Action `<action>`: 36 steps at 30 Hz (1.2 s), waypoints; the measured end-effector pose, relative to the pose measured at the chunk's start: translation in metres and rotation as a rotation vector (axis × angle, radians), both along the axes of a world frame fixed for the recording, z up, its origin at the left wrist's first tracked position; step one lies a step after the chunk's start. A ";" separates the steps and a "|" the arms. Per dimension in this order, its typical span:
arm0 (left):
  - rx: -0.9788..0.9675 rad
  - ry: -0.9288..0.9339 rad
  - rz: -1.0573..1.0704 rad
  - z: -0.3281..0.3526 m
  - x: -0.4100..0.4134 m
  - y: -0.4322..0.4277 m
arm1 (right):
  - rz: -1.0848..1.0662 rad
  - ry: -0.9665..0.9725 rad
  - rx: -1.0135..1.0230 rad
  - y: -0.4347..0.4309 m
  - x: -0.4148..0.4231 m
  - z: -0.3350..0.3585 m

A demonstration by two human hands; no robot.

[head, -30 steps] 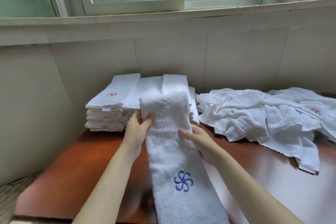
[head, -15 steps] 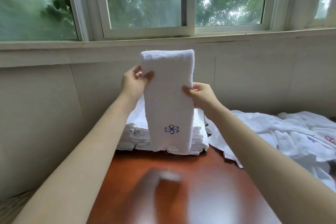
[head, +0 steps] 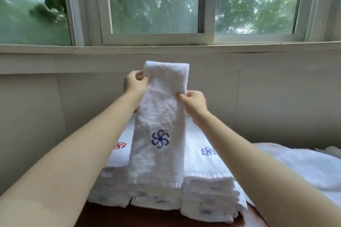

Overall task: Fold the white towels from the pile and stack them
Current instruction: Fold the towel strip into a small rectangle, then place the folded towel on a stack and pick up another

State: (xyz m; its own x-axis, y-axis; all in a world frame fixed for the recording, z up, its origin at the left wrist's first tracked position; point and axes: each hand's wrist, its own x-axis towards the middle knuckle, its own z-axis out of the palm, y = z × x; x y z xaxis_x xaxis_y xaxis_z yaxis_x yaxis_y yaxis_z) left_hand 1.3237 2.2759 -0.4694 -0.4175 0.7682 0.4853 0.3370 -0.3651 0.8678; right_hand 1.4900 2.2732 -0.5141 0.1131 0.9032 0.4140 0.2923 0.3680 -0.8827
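Note:
A folded white towel (head: 160,116) with a blue pinwheel emblem hangs upright in front of me. My left hand (head: 135,82) pinches its upper left corner. My right hand (head: 193,100) grips its right edge a little lower. The towel's bottom end rests on top of the stacks of folded white towels (head: 206,190), which stand side by side against the wall. One stacked towel shows a red emblem, another a blue one. The unfolded towel pile (head: 304,167) lies to the right, partly hidden by my right forearm.
The brown wooden table (head: 129,217) shows only as a strip under the stacks. A pale panelled wall (head: 276,97) rises right behind them, with a window sill and window (head: 156,5) above.
Both hands have carried the folded towel forward from above the table onto the stacks; its lower end now lies on them. The view has come closer to the stacks.

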 end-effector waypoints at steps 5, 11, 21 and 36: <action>-0.637 0.219 -0.173 -0.126 -0.011 0.073 | 0.042 -0.194 -0.387 0.092 -0.012 -0.107; -0.497 0.394 -0.232 -0.149 -0.021 0.123 | 0.185 -0.094 -0.463 0.136 -0.007 -0.113; -0.552 0.753 -0.170 -0.157 -0.008 0.123 | 0.049 -0.668 -0.226 0.141 -0.016 -0.130; -0.711 1.093 -0.099 -0.165 -0.004 -0.019 | 0.191 -0.927 -0.191 -0.012 -0.013 -0.136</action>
State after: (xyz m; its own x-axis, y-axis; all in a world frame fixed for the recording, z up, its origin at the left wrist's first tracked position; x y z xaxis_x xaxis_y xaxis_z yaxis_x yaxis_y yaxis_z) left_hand 1.3200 2.2565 -0.6341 0.0045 0.9999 0.0137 0.9843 -0.0069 0.1763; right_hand 1.4766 2.2617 -0.6500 -0.3410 0.9338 0.1088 0.8532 0.3560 -0.3812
